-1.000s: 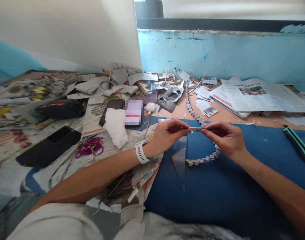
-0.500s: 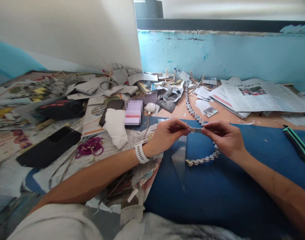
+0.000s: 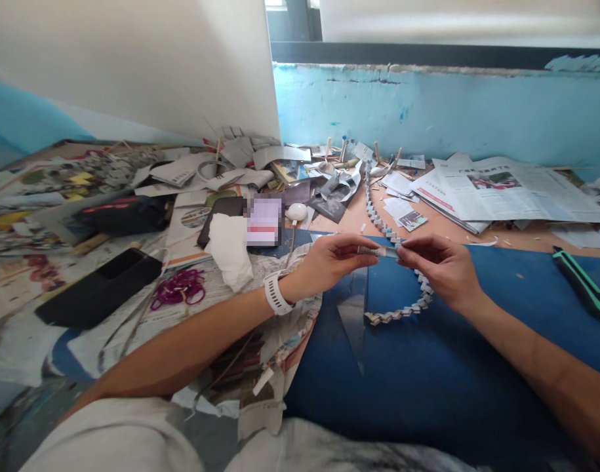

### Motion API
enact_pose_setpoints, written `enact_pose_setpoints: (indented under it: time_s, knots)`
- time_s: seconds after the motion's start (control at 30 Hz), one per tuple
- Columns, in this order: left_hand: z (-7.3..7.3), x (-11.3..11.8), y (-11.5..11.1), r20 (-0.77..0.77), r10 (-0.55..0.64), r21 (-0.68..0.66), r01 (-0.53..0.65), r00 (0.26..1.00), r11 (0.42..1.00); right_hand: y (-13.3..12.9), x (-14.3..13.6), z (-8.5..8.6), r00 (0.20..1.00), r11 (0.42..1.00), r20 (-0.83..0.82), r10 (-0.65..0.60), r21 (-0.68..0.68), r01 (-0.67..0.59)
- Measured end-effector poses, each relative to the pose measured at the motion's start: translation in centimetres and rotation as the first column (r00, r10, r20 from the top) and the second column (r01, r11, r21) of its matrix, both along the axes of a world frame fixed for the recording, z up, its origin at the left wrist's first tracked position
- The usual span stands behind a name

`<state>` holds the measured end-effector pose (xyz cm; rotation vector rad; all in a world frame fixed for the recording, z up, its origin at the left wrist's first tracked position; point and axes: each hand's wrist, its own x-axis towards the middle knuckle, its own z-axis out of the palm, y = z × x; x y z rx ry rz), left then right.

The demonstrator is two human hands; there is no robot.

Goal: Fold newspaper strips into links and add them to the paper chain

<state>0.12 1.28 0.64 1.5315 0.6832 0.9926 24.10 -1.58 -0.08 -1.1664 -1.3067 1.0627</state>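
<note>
A narrow folded paper strip [image 3: 385, 252] is stretched between my two hands, above the blue cutting mat [image 3: 378, 406]. My left hand [image 3: 332, 265], with a white watch band on its wrist, pinches the strip's left end. At its right end the thumb and fingers of my right hand [image 3: 440, 269] are closed on it. Behind and below the hands curves a zigzag chain of folded paper [image 3: 420, 303], partly hidden by my right hand. A clear set square [image 3: 353, 318] lies flat on the mat below my left hand.
A green and black utility knife [image 3: 582, 285] lies at the right. Newspapers [image 3: 536, 190] are stacked at the back right. Left are a black phone-shaped object [image 3: 100, 288], purple cord [image 3: 179, 290], white tissue [image 3: 231, 252] and a lit screen [image 3: 263, 219]. Paper scraps cover the back.
My left fingers have shifted along the strip and opened slightly in their pinch, so a printed part shows. My right hand stays nearly in place. The view has tilted up slightly.
</note>
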Motion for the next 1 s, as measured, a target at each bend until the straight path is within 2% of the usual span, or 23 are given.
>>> enact_pose_setpoints:
  time_s: [0.1,0.23,0.33,0.43,0.6,0.77,1.0]
  knots:
    - [-0.2,0.2,-0.3,-0.001,-0.064,-0.077,0.064,0.998,0.995,-0.1,-0.4,0.0,0.993,0.997,-0.114,0.043,-0.061,-0.05]
    - [-0.5,0.2,-0.6,-0.045,-0.016,-0.066,0.013,0.999,0.998,-0.4,-0.8,0.1,0.976,0.984,-0.21,0.06,-0.154,-0.094]
    - [-0.6,0.2,-0.7,-0.015,-0.008,-0.068,0.007,1.0,0.998,-0.4,-0.7,0.2,0.969,0.974,-0.234,0.076,-0.192,-0.122]
    - [-0.5,0.1,-0.7,0.04,-0.002,-0.093,0.006,0.999,0.996,-0.4,-0.4,0.2,0.976,0.977,-0.189,0.107,-0.162,-0.139]
    - [-0.1,0.2,-0.6,0.072,0.009,-0.165,0.003,0.997,0.986,-0.9,-0.3,0.2,0.979,0.979,-0.003,0.206,0.0,-0.206]
    - [0.0,0.2,-0.7,0.043,-0.022,-0.139,0.028,0.999,0.99,-1.3,-0.8,0.4,0.991,0.993,0.095,0.094,0.055,-0.1]
    - [-0.3,0.5,-0.9,0.024,0.035,-0.085,-0.033,0.999,0.996,-1.3,-0.8,0.1,0.989,0.996,0.135,0.058,0.052,-0.066]
